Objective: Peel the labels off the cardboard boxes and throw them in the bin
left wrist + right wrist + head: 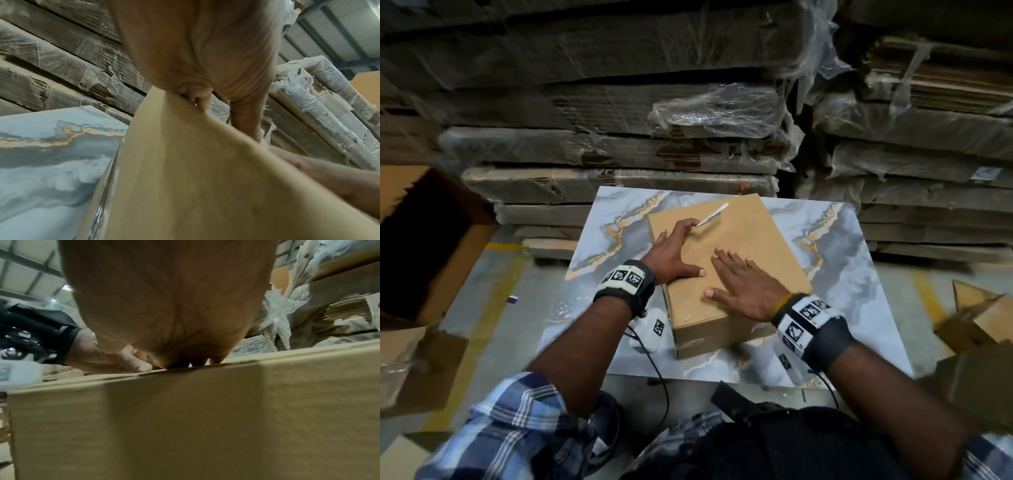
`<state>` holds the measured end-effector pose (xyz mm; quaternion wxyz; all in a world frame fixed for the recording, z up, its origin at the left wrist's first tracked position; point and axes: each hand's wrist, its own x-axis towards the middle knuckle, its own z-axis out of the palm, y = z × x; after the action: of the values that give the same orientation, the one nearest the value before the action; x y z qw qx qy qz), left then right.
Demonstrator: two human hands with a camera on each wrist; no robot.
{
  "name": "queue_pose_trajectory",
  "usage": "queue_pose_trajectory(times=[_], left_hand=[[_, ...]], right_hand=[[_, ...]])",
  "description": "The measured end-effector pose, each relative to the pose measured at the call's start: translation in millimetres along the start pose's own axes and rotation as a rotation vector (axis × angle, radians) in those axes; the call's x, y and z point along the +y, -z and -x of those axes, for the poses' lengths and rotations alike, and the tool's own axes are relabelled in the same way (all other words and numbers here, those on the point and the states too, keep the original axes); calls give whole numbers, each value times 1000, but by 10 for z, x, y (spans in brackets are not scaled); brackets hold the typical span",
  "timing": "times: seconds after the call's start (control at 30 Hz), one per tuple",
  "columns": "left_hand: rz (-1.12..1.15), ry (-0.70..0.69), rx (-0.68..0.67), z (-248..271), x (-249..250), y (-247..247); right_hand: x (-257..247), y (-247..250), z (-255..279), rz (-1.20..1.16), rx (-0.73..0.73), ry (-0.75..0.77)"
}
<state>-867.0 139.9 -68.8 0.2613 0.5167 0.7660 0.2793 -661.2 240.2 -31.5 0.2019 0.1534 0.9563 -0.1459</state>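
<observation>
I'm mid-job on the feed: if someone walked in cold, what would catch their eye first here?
Probably the brown box sitting on a marble-patterned slab, with both hands on its top. The left hand lifts a white label near the far edge, while the right hand lies flat, spread on the top. Behind, plastic-wrapped stacks of flat cardboard fill the background.

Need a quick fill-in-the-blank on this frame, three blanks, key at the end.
1. The cardboard box sits on a ____-patterned tabletop.
2. The right hand lies ____ on the box top.
3. The left hand pinches a white ____ lifted off the box.

Missing words: marble; flat; label
</observation>
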Motion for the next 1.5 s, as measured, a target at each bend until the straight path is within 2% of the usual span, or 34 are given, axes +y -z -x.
queue_pose_trajectory(times=[0.1, 0.27, 0.5, 0.73, 0.93, 1.17, 1.37, 1.5], left_hand=[[-6, -2, 5, 1, 16, 13], [29, -44, 32, 47, 130, 34], [26, -30, 12, 30, 43, 12], [36, -38, 37, 64, 147, 39], [29, 14, 15, 28, 42, -8], [37, -19, 29, 59, 158, 24], [40, 1, 19, 25, 55, -12], [31, -19, 20, 16, 95, -11]], right_hand=[[76, 80, -53, 18, -22, -11], [60, 299, -485, -6, 7, -102], [19, 62, 5, 10, -6, 25], [38, 304, -479, -14, 14, -84], [-42, 38, 10, -13, -4, 20], [63, 326, -479, -14, 2, -83], [-32, 0, 35, -12, 7, 29], [77, 162, -161, -14, -14, -21]])
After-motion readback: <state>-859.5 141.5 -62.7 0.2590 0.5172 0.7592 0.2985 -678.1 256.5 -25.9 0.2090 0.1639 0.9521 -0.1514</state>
